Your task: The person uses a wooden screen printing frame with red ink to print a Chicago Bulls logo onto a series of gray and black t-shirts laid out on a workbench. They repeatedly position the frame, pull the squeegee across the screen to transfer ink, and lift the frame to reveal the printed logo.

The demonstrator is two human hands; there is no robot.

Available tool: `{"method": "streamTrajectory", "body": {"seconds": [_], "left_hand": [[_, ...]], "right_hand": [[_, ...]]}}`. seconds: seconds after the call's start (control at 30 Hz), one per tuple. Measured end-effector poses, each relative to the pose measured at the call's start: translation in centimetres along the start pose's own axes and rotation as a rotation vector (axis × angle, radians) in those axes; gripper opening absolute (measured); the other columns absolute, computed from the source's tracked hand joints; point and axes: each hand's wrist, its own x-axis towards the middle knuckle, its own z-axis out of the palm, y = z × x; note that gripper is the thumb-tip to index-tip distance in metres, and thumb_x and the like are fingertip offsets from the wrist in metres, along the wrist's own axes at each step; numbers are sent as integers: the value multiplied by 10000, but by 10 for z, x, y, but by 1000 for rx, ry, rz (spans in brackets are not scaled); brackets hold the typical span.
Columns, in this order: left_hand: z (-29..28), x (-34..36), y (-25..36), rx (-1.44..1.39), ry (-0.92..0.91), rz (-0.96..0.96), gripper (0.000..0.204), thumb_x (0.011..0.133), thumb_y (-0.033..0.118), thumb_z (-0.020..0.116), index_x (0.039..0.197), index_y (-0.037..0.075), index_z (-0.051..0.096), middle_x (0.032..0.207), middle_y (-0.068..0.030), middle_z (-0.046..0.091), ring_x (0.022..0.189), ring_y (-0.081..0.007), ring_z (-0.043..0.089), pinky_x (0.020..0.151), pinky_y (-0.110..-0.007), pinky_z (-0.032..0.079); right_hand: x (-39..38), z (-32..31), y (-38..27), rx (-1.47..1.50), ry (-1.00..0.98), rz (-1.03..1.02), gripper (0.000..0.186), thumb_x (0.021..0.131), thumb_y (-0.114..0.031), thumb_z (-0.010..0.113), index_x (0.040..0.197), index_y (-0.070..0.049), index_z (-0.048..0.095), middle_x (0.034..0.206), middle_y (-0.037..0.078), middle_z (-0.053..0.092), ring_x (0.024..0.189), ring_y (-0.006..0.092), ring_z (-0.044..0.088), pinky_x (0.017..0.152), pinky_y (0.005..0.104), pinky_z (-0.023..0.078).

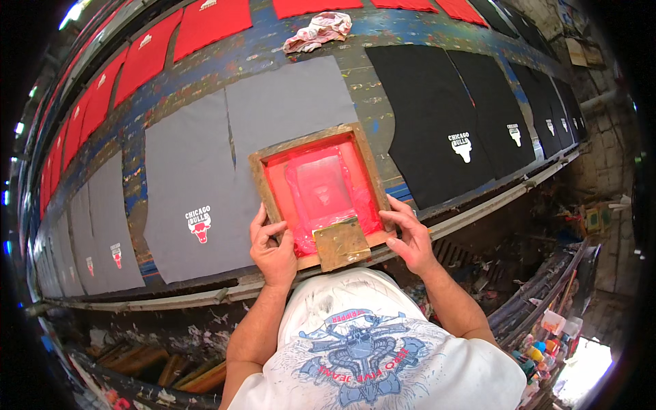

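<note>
A wooden screen printing frame (311,139) lies over the near part of a grey fabric panel (290,89). Red ink covers much of its mesh (321,181), where a small pale design shows. Against the near rail leans a squeegee (342,244) with a worn, yellowish-brown face, touched by neither hand. My left hand (275,251) grips the near left corner of the frame, fingers bent along the side. On the near right corner, my right hand (410,239) does the same, thumb toward the rail. Left of the frame, another grey panel (191,157) carries a white and red print.
The long blue, ink-stained table (374,147) has a raised rail (465,213) along its near edge. Black printed panels (437,116) lie to the right, red ones (212,27) at the far side. A crumpled, stained rag (320,32) sits beyond the frame. Paint containers (540,348) stand lower right.
</note>
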Motion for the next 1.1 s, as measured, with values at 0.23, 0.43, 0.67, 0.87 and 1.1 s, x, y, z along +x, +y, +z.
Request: {"method": "streamTrajectory", "body": {"seconds": [0.23, 0.43, 0.67, 0.87, 1.1], "left_hand": [[3, 1, -4, -42, -14, -11, 176, 945, -140, 789, 1065, -11, 790, 1731, -306, 535, 1620, -365, 539, 1289, -445, 466], [4, 2, -3, -18, 5, -30, 154, 928, -120, 818, 1037, -15, 792, 1706, -308, 576, 1595, -364, 574, 1275, -439, 481], [5, 2, -4, 27, 11, -19, 146, 925, -110, 830, 1026, -12, 791, 1694, -304, 600, 1589, -361, 583, 1267, -434, 486], [5, 2, -7, -4, 3, -29, 155, 924, -111, 834, 1031, -8, 792, 1701, -307, 592, 1588, -352, 582, 1259, -429, 490], [2, 2, -8, -14, -17, -28, 175, 920, -121, 837, 1048, -10, 795, 1718, -319, 565, 1584, -345, 583, 1249, -421, 496]], "right_hand": [[1, -5, 3, -17, -8, 25, 608, 999, -173, 793, 1558, 37, 676, 1801, 289, 428, 1683, 362, 412, 1374, 503, 303], [0, -9, 8, -26, -30, 50, 628, 1012, -210, 799, 1572, 41, 664, 1810, 286, 414, 1689, 347, 401, 1376, 502, 303], [6, -5, -4, -65, -7, 64, 625, 990, -137, 811, 1573, 33, 662, 1808, 269, 415, 1648, 356, 469, 1336, 496, 385], [10, 23, -40, -764, -134, -375, 549, 835, -67, 925, 1364, -61, 781, 1636, 225, 619, 1473, 435, 612, 1214, 540, 516], [31, 45, -47, -873, -280, -525, 491, 813, -60, 827, 1303, -43, 797, 1410, 150, 760, 1314, 375, 712, 1104, 505, 593]]}}
